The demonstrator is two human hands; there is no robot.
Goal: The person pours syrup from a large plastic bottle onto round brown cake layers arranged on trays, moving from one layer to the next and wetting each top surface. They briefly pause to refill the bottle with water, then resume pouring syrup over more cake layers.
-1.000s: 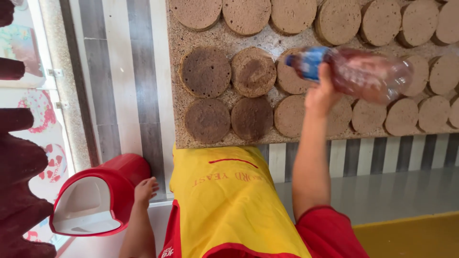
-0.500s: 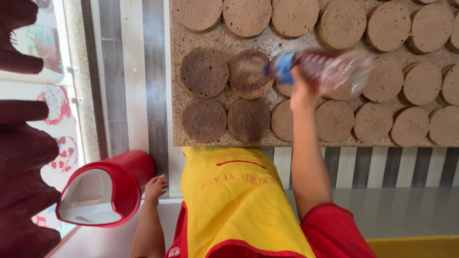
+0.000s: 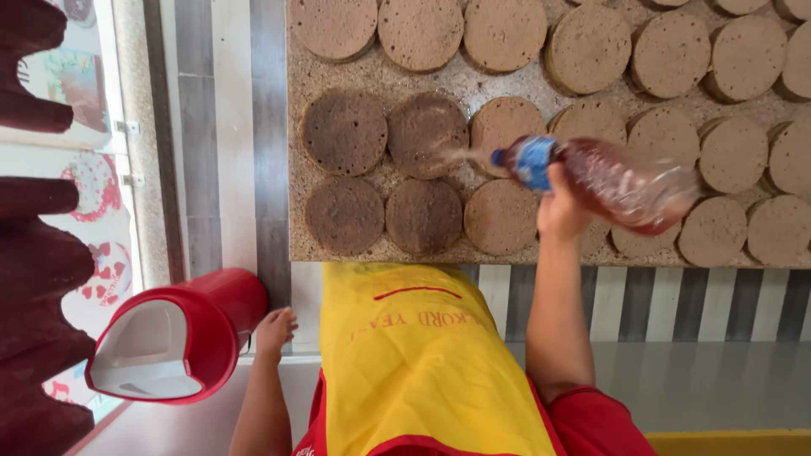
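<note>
My right hand [image 3: 562, 207] grips a clear plastic bottle [image 3: 625, 181] of brown liquid with a blue band near its neck. The bottle lies almost level over the counter, neck pointing left. A thin jet leaves it toward a dark, wet round sponge cake [image 3: 427, 133]. Three more darkened cake rounds [image 3: 345, 132] lie beside and below that one. Paler dry rounds [image 3: 503, 216] cover the remaining counter [image 3: 297, 169]. My left hand [image 3: 275, 328] hangs at my side, holding nothing, next to a red swing-lid bin [image 3: 173, 342]. A yellow apron [image 3: 418, 363] covers my front.
The speckled stone counter has a striped grey and white front [image 3: 676, 304]. To the left stand a tiled wall strip [image 3: 224, 127] and dark red shapes [image 3: 38, 279] by decorated panels. Grey floor [image 3: 701, 380] shows at the lower right.
My right hand has carried the bottle leftward across the cake rounds, then slightly back right, still squirting. The view has shifted a little. My left hand stays by the bin.
</note>
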